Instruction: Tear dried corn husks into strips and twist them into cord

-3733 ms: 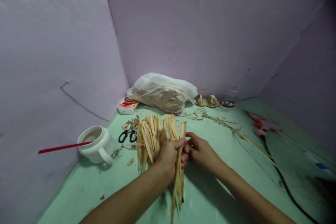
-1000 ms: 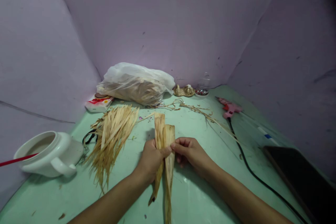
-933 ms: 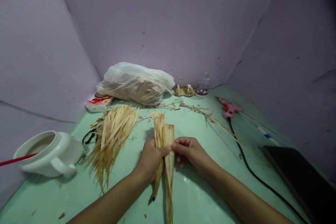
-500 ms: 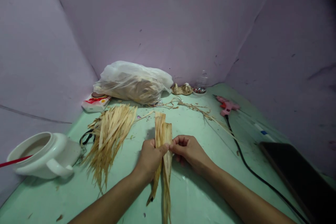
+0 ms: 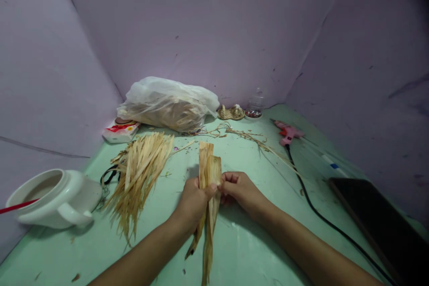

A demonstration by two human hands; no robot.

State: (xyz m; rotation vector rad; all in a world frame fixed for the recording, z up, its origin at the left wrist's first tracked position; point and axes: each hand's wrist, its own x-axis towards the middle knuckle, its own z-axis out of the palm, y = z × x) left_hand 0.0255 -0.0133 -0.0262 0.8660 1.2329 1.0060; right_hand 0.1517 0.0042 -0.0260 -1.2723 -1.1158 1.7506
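Two dried leaf strips [image 5: 214,167], flat and straw-coloured, stand side by side and overlap in the middle of the head view. My left hand [image 5: 193,201] is closed round them, its thumb pressed across the front. Their narrow lower ends hang below that hand, one of them with a dark tip. My right hand [image 5: 240,192] pinches the right edge of the nearer strip between thumb and fingertips. Left of the hands a pile of cut dried strips [image 5: 142,174] lies fanned out on the green table [image 5: 254,254].
At left lie a white pot [image 5: 53,199] and a small box [image 5: 121,132]. Along the back are a plastic bag [image 5: 169,105], a woven piece [image 5: 231,112] and a bead dish [image 5: 253,114]. A pink glue gun [image 5: 287,132] with its cord and a dark slab [image 5: 375,228] are at right.
The strips have shifted slightly, the nearer one's lower end swinging left. Both hands keep their grip, and the view has moved a little.
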